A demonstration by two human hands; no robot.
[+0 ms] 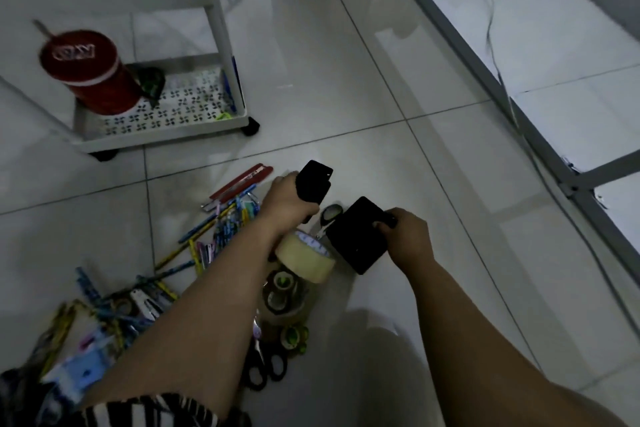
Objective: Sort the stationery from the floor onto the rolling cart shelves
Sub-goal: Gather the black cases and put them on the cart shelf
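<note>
On the tiled floor (346, 87), upper left, white rolling cart (221, 45) with a red cylindrical container (93, 76) on its perforated bottom shelf; stationery lies below it in a loose heap: pencils and pens (207, 232), black-handled scissors (265, 369), beige packing tape roll (306, 256). Left hand (287, 201) curled round a black flat object (313, 180), raised above the heap. Right hand (407, 232) pinches a larger black flat object (356, 236) just beside the tape roll.
</note>
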